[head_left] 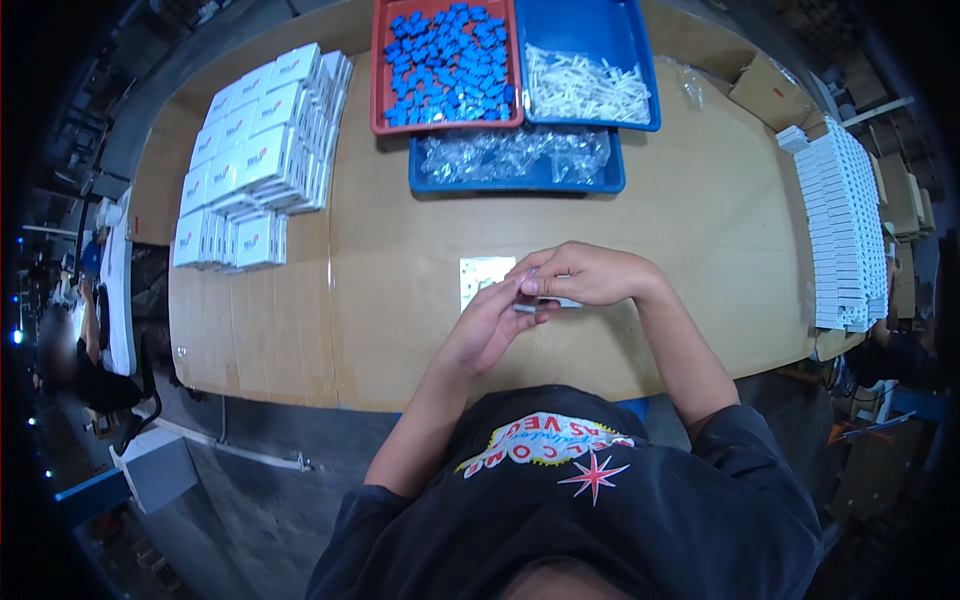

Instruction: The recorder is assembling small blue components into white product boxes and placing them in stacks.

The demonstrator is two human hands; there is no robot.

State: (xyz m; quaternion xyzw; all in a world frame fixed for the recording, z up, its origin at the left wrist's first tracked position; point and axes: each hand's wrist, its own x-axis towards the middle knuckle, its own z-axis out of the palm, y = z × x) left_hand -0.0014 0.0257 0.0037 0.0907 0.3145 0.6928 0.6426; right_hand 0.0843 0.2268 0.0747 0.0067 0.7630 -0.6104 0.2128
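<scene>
My left hand [484,328] and my right hand [598,274] meet over the middle of the cardboard-topped table. Between their fingers is a small flat piece with a pale grey edge [524,309]; the fingers cover most of it, so its kind does not show. My right thumb and fingers pinch it from above, while the left fingers close on it from below. A light-coloured edge also shows under the right fingers. Just behind the left hand, a white sheet with small printed marks [482,272] lies flat on the table, partly hidden by the fingers.
Ahead stand a red tray [377,95] of blue plastic parts, a blue tray [648,80] of white pieces and a blue tray [500,187] of clear bags. Stacked white boxes [240,150] fill the far left. More white boxes [840,230] are piled at the right edge.
</scene>
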